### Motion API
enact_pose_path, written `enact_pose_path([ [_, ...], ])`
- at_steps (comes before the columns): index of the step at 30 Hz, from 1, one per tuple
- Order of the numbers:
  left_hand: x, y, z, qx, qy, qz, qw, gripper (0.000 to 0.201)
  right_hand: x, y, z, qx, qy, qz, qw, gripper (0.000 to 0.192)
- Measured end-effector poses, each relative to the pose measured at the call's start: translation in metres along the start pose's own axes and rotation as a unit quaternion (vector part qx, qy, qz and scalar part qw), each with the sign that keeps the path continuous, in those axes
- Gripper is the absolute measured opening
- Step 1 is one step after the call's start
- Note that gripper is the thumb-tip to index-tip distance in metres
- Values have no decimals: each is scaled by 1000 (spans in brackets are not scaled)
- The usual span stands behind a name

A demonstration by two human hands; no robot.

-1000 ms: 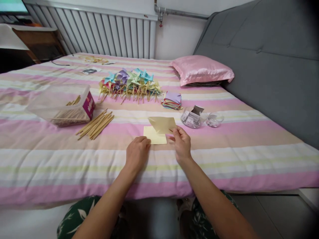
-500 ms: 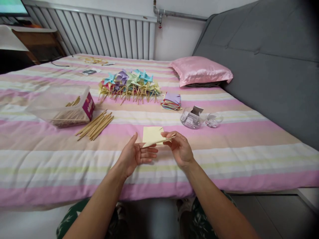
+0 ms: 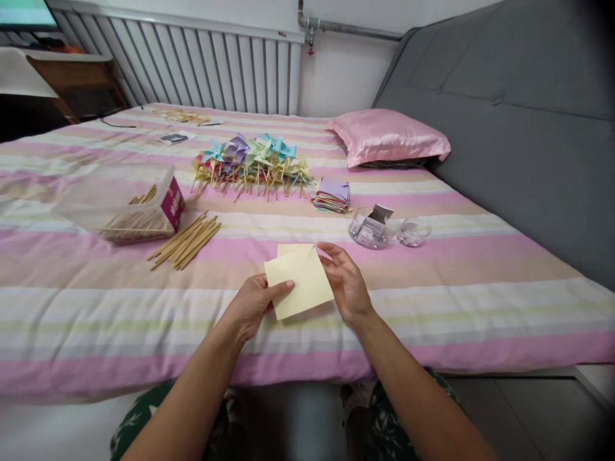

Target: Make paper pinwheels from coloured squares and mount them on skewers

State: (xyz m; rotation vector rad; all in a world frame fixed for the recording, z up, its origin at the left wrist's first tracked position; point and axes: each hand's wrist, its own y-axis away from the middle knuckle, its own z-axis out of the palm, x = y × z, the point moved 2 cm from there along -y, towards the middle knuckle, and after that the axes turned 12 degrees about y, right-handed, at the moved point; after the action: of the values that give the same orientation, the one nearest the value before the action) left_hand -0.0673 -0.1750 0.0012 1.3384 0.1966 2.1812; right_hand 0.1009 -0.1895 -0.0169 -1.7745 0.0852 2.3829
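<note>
In the head view, the left hand (image 3: 250,304) is clamped on a yellow sheet (image 3: 302,291), its thumb flat on the upper face and the other fingers beneath. The sheet is tilted between the two hands, its right corner close to the right hand (image 3: 350,287). That hand is clamped on nothing, its fingers loosely curled and parted by the sheet's right edge; whether a fingertip touches the paper there is hard to tell. Just beyond the hands, a second yellow sheet (image 3: 289,250) lies on the striped bed (image 3: 202,310), partly covered by the held one. Beyond the left hand and off to its left lie loose wooden sticks (image 3: 185,242), and past them a clear plastic tub (image 3: 120,205) containing more sticks. Farther ahead of both hands is a cluster of coloured pinwheels (image 3: 252,157), with a stack of coloured paper (image 3: 331,195) nearer the right hand. Beyond that hand to its right stand a clear round container (image 3: 369,232) with a small box in it and, just beside, a clear dish (image 3: 413,232).
</note>
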Motion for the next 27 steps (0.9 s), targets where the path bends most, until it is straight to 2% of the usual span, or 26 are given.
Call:
enact_pose_path([
  [3,2,-1,-1,27,-14,43,999,32,1,1,1,-5,-44,48,998,36],
  [6,1,-1,-2,40,-25,64,997,32,4,2,2,-15,-10,73,997,39],
  [12,1,-3,-2,44,-34,66,996,32,9,3,4,-14,54,57,997,45],
  [27,1,-3,-3,48,-33,70,996,35,9,4,4,-9,50,56,997,40],
])
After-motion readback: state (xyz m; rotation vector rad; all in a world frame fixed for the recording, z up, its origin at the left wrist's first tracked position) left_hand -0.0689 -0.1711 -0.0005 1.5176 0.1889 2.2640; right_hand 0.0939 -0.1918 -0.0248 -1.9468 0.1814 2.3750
